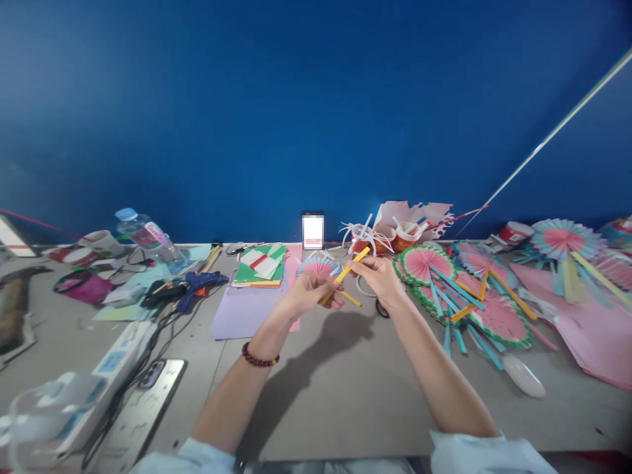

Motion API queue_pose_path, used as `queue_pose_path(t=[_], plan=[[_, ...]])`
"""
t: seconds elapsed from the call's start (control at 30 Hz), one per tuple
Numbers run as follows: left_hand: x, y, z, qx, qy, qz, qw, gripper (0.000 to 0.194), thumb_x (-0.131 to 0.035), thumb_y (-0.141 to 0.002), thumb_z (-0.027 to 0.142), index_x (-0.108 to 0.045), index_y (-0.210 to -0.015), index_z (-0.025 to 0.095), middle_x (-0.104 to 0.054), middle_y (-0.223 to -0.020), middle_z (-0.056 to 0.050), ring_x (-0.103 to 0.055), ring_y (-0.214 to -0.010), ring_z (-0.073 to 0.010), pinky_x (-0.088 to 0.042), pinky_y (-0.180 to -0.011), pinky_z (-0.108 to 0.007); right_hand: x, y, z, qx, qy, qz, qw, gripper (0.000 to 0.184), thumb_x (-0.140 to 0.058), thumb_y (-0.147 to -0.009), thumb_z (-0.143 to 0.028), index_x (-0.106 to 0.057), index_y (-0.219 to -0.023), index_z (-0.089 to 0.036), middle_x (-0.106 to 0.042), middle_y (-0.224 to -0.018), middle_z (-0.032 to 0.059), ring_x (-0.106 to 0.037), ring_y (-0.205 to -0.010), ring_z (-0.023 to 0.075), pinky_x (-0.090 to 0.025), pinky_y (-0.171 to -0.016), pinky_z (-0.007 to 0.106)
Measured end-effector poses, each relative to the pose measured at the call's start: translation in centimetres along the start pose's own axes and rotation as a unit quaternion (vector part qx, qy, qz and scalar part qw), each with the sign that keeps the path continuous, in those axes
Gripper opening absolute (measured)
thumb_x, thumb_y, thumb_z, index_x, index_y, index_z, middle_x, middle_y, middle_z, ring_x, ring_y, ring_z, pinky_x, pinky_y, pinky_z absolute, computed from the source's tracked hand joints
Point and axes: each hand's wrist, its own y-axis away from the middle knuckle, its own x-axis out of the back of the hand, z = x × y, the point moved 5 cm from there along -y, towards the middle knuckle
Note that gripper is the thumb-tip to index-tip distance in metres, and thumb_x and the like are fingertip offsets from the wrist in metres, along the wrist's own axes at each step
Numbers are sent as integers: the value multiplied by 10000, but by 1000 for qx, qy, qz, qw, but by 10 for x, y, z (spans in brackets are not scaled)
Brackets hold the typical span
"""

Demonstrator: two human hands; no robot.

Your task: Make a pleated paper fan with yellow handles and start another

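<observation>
Two bare hands are raised together above a grey tabletop (345,382). The left hand (309,294) is closed around the lower end of a yellow paper strip (345,274), and the right hand (378,275) is pinched on its upper end, so the strip is held slanting between them. A second yellow strip (351,299) pokes out just below the left hand. Just behind the hands a small pink folded paper fan (316,266) lies on the tabletop. To the right of the right hand, finished watermelon-pattern fans (474,293) with teal sticks are spread out. To the left of the left hand lie a stack of coloured paper (261,266) and a blue glue gun (195,286). For a neat result, the strip is best kept taut and straight, with the pinching fingertips near its ends and its edges aligned.
</observation>
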Motion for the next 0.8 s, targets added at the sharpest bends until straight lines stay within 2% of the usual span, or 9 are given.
queue_pose_path(t=[0.23,0.3,0.37,0.47,0.57,0.67,0.8], plan=[[-1,1,1,5,10,-17,1000,509,-709,-690,590,-708,-825,99,-728,-719,-106,-682,-626,-157,-528,-631,-255,5,-4,7,-12,-26,3,1000,377,-745,-624,-540,-652,-537,-186,-634,-578,26,-560,-607,154,-449,-639,295],[-1,0,2,-7,5,-11,1000,499,-712,-699,572,-707,-888,110,-730,-749,-92,-679,-642,-149,-535,-665,-266,8,-6,10,-18,-43,11,999,362,-746,-636,-530,-663,-575,-184,-629,-584,16,-556,-596,142,-451,-642,290],[0,0,4,-33,10,1,999,516,-784,-653,492,-689,-1005,126,-731,-816,-77,-678,-672,-146,-543,-701,-281,9,-7,12,-26,-61,7,998,352,-748,-641,-525,-673,-615,-183,-625,-594,10,-556,-597,137,-460,-646,288],[1,0,6,-62,8,39,997,539,-831,-614,388,-672,-1056,125,-720,-819,-58,-673,-685,-146,-552,-728,-299,4,-6,10,-35,-77,-28,996,359,-760,-627,-527,-673,-628,-179,-625,-611,11,-560,-602,135,-479,-653,289],[4,1,9,-83,-10,85,993,390,-749,-703,425,-703,-919,104,-674,-657,-28,-633,-576,-124,-547,-650,-273,-2,-4,8,-44,-92,-65,993,361,-786,-597,-513,-690,-687,-177,-645,-658,15,-576,-626,137,-497,-664,293],[6,2,12,-96,-12,103,990,343,-713,-720,438,-704,-810,108,-631,-576,-6,-586,-498,-102,-523,-556,-238,-7,-3,8,-44,-116,-99,987,373,-803,-593,-465,-705,-815,-181,-684,-761,25,-616,-711,155,-511,-683,295],[8,1,12,-107,-22,116,987,320,-727,-695,408,-710,-818,114,-630,-559,-2,-580,-485,-99,-516,-530,-228,-13,-2,16,-58,-131,-157,977,326,-790,-636,-398,-706,-847,-164,-706,-759,30,-648,-726,158,-518,-733,308]])
